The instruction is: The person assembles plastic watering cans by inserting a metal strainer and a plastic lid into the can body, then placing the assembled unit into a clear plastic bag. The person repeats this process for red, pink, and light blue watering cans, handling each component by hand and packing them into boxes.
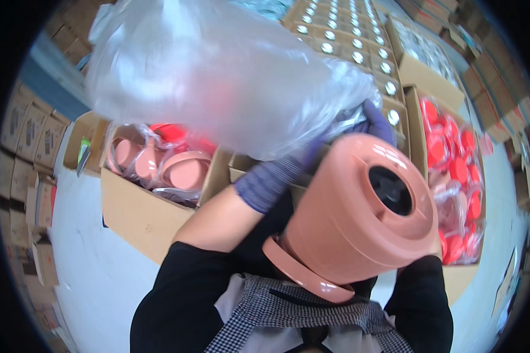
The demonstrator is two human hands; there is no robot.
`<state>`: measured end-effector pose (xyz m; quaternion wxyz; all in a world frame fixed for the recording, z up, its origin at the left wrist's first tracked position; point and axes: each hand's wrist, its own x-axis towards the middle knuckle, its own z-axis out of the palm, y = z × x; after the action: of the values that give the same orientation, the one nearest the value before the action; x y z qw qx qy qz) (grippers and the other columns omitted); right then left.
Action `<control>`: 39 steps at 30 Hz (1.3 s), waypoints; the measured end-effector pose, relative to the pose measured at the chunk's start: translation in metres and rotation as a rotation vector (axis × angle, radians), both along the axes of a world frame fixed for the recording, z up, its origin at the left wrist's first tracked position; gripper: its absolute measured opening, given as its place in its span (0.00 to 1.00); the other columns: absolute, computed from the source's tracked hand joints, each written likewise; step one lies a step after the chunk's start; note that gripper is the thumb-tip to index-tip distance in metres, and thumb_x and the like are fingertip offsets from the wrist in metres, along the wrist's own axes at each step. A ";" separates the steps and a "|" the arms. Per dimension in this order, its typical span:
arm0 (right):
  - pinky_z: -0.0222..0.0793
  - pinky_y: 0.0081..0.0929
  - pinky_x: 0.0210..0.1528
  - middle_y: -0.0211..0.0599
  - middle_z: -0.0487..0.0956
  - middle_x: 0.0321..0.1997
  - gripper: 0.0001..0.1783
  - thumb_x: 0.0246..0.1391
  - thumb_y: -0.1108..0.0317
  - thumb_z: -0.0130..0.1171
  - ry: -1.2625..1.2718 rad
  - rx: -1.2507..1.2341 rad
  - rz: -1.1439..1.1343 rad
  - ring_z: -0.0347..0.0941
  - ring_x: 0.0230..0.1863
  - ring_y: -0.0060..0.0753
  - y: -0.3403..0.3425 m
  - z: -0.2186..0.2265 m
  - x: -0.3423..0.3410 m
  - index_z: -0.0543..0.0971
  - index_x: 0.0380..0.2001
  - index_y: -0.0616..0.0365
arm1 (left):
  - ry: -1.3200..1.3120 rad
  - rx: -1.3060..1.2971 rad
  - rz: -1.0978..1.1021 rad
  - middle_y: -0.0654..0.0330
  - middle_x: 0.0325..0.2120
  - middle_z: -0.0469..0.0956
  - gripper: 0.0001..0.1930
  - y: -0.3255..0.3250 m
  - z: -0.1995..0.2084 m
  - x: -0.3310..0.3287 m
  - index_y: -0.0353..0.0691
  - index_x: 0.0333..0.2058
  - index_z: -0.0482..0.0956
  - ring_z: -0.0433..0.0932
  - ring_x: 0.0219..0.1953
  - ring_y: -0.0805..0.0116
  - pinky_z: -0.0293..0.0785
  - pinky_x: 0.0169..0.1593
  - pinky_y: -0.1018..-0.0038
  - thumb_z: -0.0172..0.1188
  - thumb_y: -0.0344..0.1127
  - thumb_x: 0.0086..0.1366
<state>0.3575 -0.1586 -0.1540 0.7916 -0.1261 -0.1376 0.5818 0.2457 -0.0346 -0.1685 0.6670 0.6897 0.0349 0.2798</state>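
A pink plastic jug body (341, 217) is tilted before my chest, its round end with a dark recessed centre facing up and a curved pink handle (306, 273) at its lower side. My left hand (341, 129), in a purple knit glove with a striped cuff, is closed on the gathered edge of a large clear plastic bag (200, 76). The bag is blurred, with something reddish showing through. Purple gloved fingers show at the bag's edge above the jug. My right forearm passes behind the jug, which hides that hand's fingers.
At left stands an open carton (141, 212) of pink and red plastic parts in clear bags. Another carton (415, 126) of red and pink parts is at right. Ahead lies a divided carton (341, 38) with several shiny round tops. Stacked boxes (32, 135) line the left side.
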 end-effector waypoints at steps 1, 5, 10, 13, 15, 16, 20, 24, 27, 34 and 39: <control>0.74 0.52 0.62 0.55 0.79 0.61 0.30 0.71 0.47 0.49 0.090 -0.062 -0.202 0.79 0.58 0.57 -0.006 -0.003 0.001 0.71 0.64 0.58 | 0.051 0.048 -0.012 0.48 0.50 0.80 0.17 0.003 -0.003 -0.006 0.35 0.54 0.78 0.77 0.56 0.52 0.73 0.61 0.59 0.57 0.33 0.68; 0.76 0.45 0.61 0.49 0.80 0.59 0.34 0.70 0.41 0.49 0.026 -0.115 -0.348 0.79 0.57 0.46 -0.071 0.002 -0.022 0.73 0.62 0.61 | 0.169 0.153 -0.068 0.48 0.48 0.81 0.16 0.019 -0.004 -0.048 0.35 0.52 0.79 0.77 0.55 0.51 0.73 0.60 0.59 0.57 0.33 0.68; 0.75 0.34 0.59 0.38 0.80 0.56 0.29 0.78 0.47 0.37 -0.632 -0.232 -0.879 0.78 0.55 0.32 -0.142 0.034 -0.059 0.74 0.59 0.61 | 0.282 0.309 -0.130 0.48 0.47 0.81 0.15 0.007 0.018 -0.119 0.35 0.51 0.80 0.78 0.53 0.50 0.74 0.59 0.60 0.56 0.32 0.68; 0.76 0.38 0.52 0.39 0.83 0.46 0.21 0.68 0.49 0.55 -1.352 -0.342 -1.020 0.80 0.48 0.40 -0.194 0.059 -0.104 0.82 0.43 0.57 | 0.330 0.394 -0.166 0.48 0.46 0.82 0.14 -0.010 0.028 -0.158 0.35 0.50 0.80 0.79 0.51 0.49 0.74 0.58 0.60 0.56 0.31 0.68; 0.75 0.44 0.50 0.38 0.84 0.43 0.16 0.57 0.54 0.63 -1.706 -0.315 -0.887 0.80 0.44 0.46 -0.207 0.059 -0.126 0.84 0.35 0.57 | 0.362 0.436 -0.179 0.48 0.45 0.82 0.14 -0.021 0.027 -0.175 0.35 0.50 0.81 0.79 0.51 0.49 0.74 0.58 0.60 0.56 0.31 0.68; 0.74 0.48 0.48 0.37 0.84 0.42 0.14 0.52 0.57 0.67 -1.769 -0.273 -0.771 0.80 0.42 0.49 -0.213 0.057 -0.136 0.86 0.31 0.57 | 0.385 0.446 -0.177 0.49 0.45 0.82 0.14 -0.024 0.024 -0.182 0.35 0.49 0.81 0.79 0.50 0.49 0.75 0.57 0.60 0.56 0.31 0.68; 0.64 0.58 0.66 0.45 0.79 0.58 0.21 0.55 0.59 0.63 -2.093 -0.459 -0.592 0.72 0.62 0.60 -0.206 0.014 -0.166 0.82 0.50 0.56 | 0.514 0.460 -0.132 0.49 0.44 0.82 0.13 -0.021 0.010 -0.197 0.35 0.48 0.81 0.80 0.49 0.48 0.75 0.56 0.61 0.56 0.30 0.68; 0.63 0.53 0.68 0.50 0.76 0.61 0.24 0.52 0.65 0.62 -2.200 -0.686 -0.318 0.68 0.65 0.59 -0.211 -0.026 -0.160 0.79 0.54 0.56 | 0.633 0.507 -0.150 0.49 0.42 0.83 0.12 -0.013 0.011 -0.232 0.34 0.47 0.82 0.80 0.47 0.47 0.76 0.55 0.61 0.55 0.30 0.68; 0.65 0.49 0.67 0.51 0.78 0.59 0.25 0.54 0.66 0.62 -2.312 -0.728 -0.362 0.71 0.63 0.55 -0.217 -0.042 -0.156 0.79 0.56 0.57 | 0.131 0.591 -0.231 0.49 0.37 0.83 0.13 -0.023 0.022 -0.267 0.38 0.44 0.83 0.81 0.44 0.49 0.75 0.55 0.59 0.60 0.27 0.60; 0.66 0.45 0.67 0.51 0.79 0.59 0.24 0.58 0.64 0.59 -2.336 -0.811 -0.349 0.73 0.62 0.53 -0.155 -0.066 -0.070 0.79 0.57 0.56 | 0.461 1.077 -0.896 0.56 0.30 0.82 0.11 -0.050 0.040 -0.260 0.44 0.34 0.83 0.81 0.40 0.51 0.77 0.48 0.57 0.65 0.33 0.48; 0.67 0.43 0.67 0.51 0.79 0.59 0.23 0.60 0.63 0.58 -2.352 -0.843 -0.073 0.74 0.61 0.52 -0.099 -0.086 -0.038 0.78 0.58 0.56 | 0.155 0.640 -0.699 0.50 0.28 0.81 0.15 -0.041 0.040 -0.237 0.36 0.37 0.82 0.82 0.34 0.46 0.78 0.40 0.60 0.64 0.39 0.54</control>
<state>0.3196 -0.2576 -0.2404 0.1028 -0.8164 -0.5605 0.0931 0.0087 -0.0760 -0.1282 0.4707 0.8497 -0.2371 -0.0168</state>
